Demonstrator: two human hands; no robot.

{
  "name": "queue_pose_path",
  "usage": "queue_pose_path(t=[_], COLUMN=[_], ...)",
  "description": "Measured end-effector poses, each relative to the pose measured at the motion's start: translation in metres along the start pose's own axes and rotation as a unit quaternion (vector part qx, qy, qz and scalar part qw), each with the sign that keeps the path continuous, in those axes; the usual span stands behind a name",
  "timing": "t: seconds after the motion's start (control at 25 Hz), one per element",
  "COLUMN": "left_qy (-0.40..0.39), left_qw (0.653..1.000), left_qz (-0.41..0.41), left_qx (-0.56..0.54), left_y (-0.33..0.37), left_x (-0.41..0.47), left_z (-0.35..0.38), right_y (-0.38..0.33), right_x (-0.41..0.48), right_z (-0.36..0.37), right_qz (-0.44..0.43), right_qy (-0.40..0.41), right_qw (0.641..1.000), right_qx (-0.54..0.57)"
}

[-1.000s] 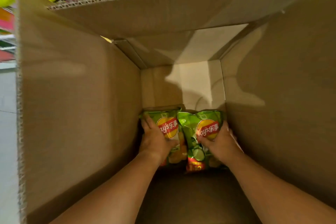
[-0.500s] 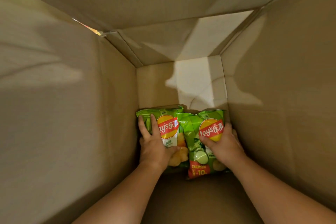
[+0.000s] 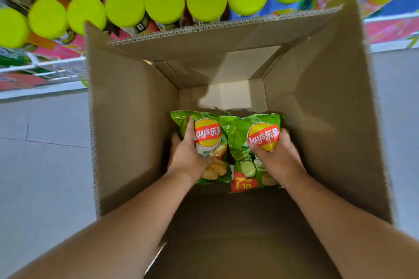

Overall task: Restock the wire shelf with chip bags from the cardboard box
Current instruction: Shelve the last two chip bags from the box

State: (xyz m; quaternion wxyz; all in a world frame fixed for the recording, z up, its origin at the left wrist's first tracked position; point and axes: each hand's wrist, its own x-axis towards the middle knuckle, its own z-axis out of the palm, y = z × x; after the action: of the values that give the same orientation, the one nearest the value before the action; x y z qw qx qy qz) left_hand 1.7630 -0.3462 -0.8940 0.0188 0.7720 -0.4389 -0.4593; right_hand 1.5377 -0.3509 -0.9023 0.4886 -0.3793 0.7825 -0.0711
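Where the cardboard box (image 3: pixel 127 142) bottoms out, the left hand (image 3: pixel 188 156) grips one green chip bag (image 3: pixel 208 136) and the right hand (image 3: pixel 280 158) grips a second chip bag (image 3: pixel 263 136), the two touching side by side. Yellow-green lids (image 3: pixel 164 2) and a white wire shelf (image 3: pixel 45 68) show beyond the box.

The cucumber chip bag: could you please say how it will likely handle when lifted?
Probably light: the right hand alone grips the puffy cucumber chip bag. Its glossy film may slip, and a hard squeeze could crush chips.
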Motion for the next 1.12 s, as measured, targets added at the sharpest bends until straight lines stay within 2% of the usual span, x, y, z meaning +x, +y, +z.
queue_pose_path(t=[0.24, 0.72, 1.12], left_qy=[0.020, 0.067, 0.142], left_qw=[0.997, 0.994, 0.976], left_qz=[0.048, 0.084, 0.163], left_qx=[0.052, 0.012, 0.000], left_y=[0.046, 0.123, 0.217], left_x=[-0.057, -0.211, -0.350], left_z=[-0.071, -0.228, -0.388], right_y=[-0.053, -0.173, -0.296], right_x=[-0.063, -0.232, -0.375], right_z=[-0.049, -0.159, -0.265], right_qz=[-0.020, -0.116, -0.189], right_qy=[0.019, 0.062, 0.128], right_qw=[1.000, 0.989, 0.970], right_qx=[0.010, 0.074, 0.086])
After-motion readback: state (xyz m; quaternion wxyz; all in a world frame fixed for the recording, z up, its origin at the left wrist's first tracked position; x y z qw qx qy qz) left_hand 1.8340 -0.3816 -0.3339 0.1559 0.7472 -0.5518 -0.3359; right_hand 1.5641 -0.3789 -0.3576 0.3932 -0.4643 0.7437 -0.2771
